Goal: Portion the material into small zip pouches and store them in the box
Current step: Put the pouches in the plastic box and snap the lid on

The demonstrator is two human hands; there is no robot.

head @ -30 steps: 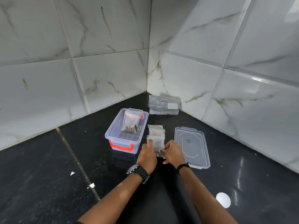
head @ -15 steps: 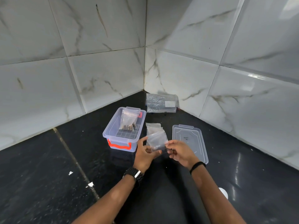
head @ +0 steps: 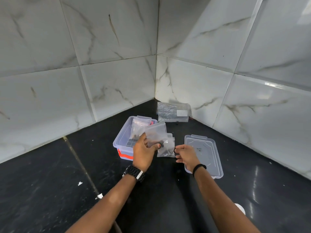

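While the left hand (head: 143, 152) pinches a zip pouch (head: 155, 134), long axis upright, the right hand (head: 186, 156) hangs relaxed; beyond the fingertips, the box (head: 123, 140) holds another pouch (head: 138, 128), contents apparently dark.

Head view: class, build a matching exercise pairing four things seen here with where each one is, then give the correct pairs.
Things
1. box lid
2. pouch in the left hand
3. large clear bag
4. pouch in the box

Places
A. leaning inside the clear box
B. lifted above the floor, near the box's rim
C. flat on the dark floor, right of the hands
D. in the corner against the tiled wall

Pairs: 1-C, 2-B, 3-D, 4-A
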